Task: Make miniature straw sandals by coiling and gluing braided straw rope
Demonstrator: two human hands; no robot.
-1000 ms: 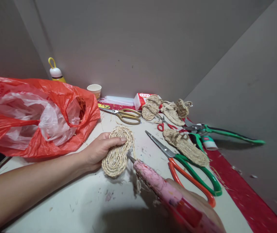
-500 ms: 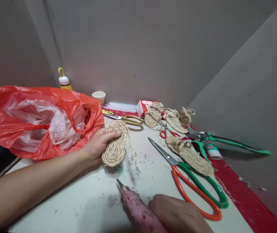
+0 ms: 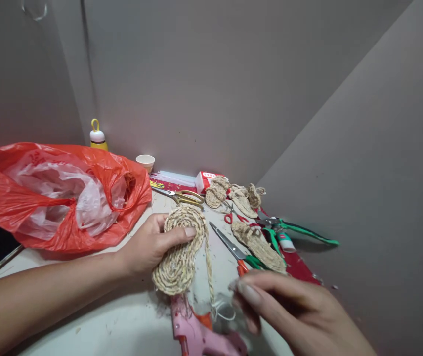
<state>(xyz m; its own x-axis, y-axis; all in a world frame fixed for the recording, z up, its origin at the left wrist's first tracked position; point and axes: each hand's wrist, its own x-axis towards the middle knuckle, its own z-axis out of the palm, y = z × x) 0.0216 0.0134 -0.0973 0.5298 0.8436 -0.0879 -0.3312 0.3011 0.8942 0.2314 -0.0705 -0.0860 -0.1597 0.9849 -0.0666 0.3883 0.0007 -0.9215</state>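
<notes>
A coiled straw-cord sole (image 3: 180, 269) is gripped in my left hand (image 3: 148, 244), with the thumb across its face and the fingers behind. From its right side hangs a loose end of braided straw cord (image 3: 208, 262). Below the sole lies a pink hot glue gun (image 3: 198, 333), its nozzle hidden behind the sole. To the right, my right hand (image 3: 289, 306) is raised with thumb and fingertips closed together; what they hold, if anything, does not show. A thin white loop (image 3: 226, 311) lies by the cord's end.
A red plastic bag (image 3: 66, 237) stands at left. Large scissors (image 3: 230, 242), pruning shears (image 3: 304, 230) and a finished-looking straw slipper (image 3: 259, 244) lie at right. Behind are gold-handled scissors (image 3: 189, 198), a paper cup (image 3: 145, 162) and more straw slippers (image 3: 217, 193).
My right hand has let go of the glue gun, which now lies below the sole, and has risen. The sole has come nearer and slightly lower in view.
</notes>
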